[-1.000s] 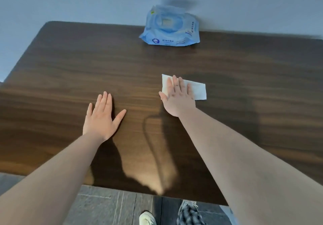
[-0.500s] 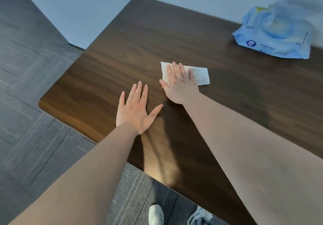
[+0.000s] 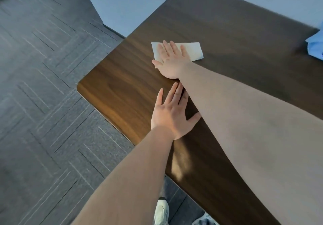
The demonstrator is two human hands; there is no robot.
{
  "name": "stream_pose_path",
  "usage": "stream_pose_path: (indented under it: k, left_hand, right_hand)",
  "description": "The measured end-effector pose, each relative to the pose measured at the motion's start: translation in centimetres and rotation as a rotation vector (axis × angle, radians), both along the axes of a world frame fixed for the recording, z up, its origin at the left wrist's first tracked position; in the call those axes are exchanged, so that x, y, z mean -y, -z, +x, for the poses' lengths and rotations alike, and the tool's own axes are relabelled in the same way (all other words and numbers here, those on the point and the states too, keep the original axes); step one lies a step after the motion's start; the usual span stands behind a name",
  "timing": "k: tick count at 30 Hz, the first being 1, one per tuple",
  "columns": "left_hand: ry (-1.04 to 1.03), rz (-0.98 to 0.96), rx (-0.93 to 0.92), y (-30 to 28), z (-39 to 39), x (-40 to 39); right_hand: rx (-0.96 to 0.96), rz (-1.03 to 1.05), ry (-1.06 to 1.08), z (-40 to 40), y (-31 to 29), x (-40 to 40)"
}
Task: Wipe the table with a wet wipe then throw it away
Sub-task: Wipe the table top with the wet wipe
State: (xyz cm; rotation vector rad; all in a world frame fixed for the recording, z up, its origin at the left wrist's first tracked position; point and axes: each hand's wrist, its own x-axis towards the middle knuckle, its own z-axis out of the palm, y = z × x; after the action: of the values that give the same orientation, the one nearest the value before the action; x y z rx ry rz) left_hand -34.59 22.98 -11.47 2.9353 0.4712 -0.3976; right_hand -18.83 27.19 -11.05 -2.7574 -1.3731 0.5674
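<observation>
A white wet wipe [image 3: 194, 51] lies flat on the dark wooden table [image 3: 227, 20], near its left end. My right hand [image 3: 169, 60] presses down on the wipe with the palm and straight fingers covering its middle; both ends of the wipe stick out. Closer to me, my left hand [image 3: 172, 115] rests flat on the bare wood with fingers apart and holds nothing. Its fingertips reach just under my right wrist.
A blue pack of wet wipes [image 3: 316, 46] shows partly at the right edge of the view, on the table. The table's rounded left corner [image 3: 81, 86] drops to grey carpet floor [image 3: 43, 111]. My shoes [image 3: 161, 212] stand by the near edge. A pale wall is behind.
My right hand has slid the wipe leftwards along the table, toward the left end. My view turned left, so the blue pack went to the right edge. The left hand stayed flat on the table.
</observation>
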Motion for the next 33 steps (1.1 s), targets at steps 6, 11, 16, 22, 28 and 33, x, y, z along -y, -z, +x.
stream_pose_path:
  k: [6,11,16,22,28,33]
  left_hand:
    - [-0.034,-0.017,0.049,-0.2,-0.1,0.4]
    - [-0.036,0.019,0.047,-0.3,0.1,0.6]
    - [-0.049,-0.017,0.138,0.0,-0.1,0.7]
    - [0.048,0.066,0.127,-0.3,-1.0,1.3]
    - [0.257,0.042,0.124,-1.7,-1.3,6.9]
    - [0.384,-0.049,0.062,-1.1,-1.4,15.1]
  right_hand:
    - [-0.023,0.008,-0.038,0.1,0.1,1.3]
    - [-0.060,0.018,0.085,-0.3,0.4,4.2]
    - [-0.083,0.021,0.235,-1.7,0.1,9.9]
    - [-0.077,0.036,0.418,-6.2,-0.1,19.2]
    - [-0.063,0.021,0.667,-8.3,-0.3,31.7]
    - [-0.062,-0.012,0.877,-9.7,-0.5,42.9]
